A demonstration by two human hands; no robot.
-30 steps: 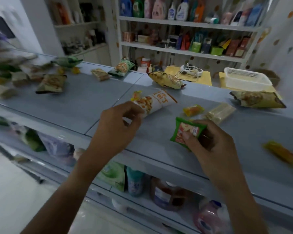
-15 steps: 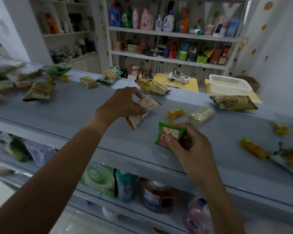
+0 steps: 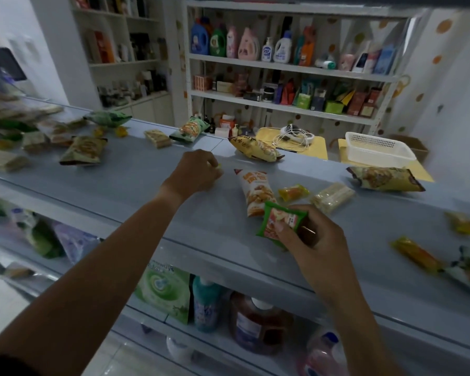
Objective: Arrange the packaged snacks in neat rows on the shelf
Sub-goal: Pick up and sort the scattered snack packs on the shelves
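Snack bag [image 3: 256,191] on the shelf [image 3: 136,180] between the hands, small packet [image 3: 278,221] at its near end, basket [image 3: 377,147] behind, bottles [image 3: 258,321] below

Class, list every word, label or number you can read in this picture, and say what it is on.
No text reads clearly.
Orange-and-white snack pack: large characters, blurred.
Yellow bag: dark characters, blurred.
Green packet in the right hand: print too small.
Green pouch below: pale lettering, blurred.
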